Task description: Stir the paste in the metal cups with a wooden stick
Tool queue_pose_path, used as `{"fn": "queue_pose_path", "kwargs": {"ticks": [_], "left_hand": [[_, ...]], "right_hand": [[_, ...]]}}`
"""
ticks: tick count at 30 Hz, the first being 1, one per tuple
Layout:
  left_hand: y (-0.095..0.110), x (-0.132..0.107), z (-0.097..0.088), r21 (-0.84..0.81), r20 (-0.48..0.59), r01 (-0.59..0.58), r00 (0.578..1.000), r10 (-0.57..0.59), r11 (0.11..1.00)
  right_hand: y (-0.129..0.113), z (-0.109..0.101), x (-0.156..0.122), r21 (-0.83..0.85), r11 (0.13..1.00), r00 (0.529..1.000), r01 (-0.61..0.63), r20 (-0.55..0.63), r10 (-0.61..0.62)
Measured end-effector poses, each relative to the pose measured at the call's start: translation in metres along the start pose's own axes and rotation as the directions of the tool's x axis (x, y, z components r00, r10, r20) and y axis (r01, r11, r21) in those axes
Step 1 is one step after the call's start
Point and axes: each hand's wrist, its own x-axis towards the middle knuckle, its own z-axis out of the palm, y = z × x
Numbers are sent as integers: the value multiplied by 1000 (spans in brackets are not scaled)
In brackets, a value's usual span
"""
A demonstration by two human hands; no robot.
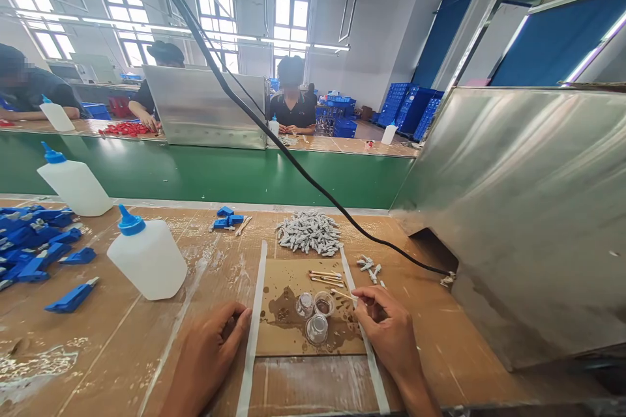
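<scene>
Right hand (388, 332) holds thin wooden stick (345, 294) in narrow pinch btwn thumb & fingers, tip over cardboard sheet (288, 332), just beside glass cups. Left hand (208, 358) has wide, loose grip, holds nothing, rests on bench (88, 358) left of white tape strip (253, 332). Sheet has brown stains; 3 small clear glass cups (317, 329) stand on it, close together, dark residue in the upper-right one. Loose sticks (327, 277) lie on sheet above cups. Bench top: brown card w/ whitish streaks. Grey small parts in heap (309, 232) beyond sheet; white small parts (369, 268) to right. Blue plastic parts (29, 241) piled far left, one apart (72, 294). White glue-type bottle w/ blue nozzle cap (147, 259) stands btwn blue parts & sheet. Black cable (293, 151) runs across view to steel panel (518, 208) on right. Green belt (195, 172) runs behind bench. Beyond it, co-worker (292, 104) sits at far bench; more staff to left, red parts (124, 129) on that bench. Room: white walls, tall windows (215, 19), strip lights, blue crates (413, 107) stacked at back.
</scene>
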Motion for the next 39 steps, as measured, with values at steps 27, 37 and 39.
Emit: {"fn": "queue_pose_path", "kwargs": {"ticks": [27,37,39], "left_hand": [[0,0,0,-2,4,-2,1000,2,1000],[1,1,0,12,-11,-8,1000,8,1000],[0,1,0,12,-13,-9,1000,10,1000]], "right_hand": [[-1,-2,-2,62,996,997,-67,43,64],[5,2,-5,130,980,986,-151,89,140],[5,2,-5,133,975,983,-176,75,168]]}}
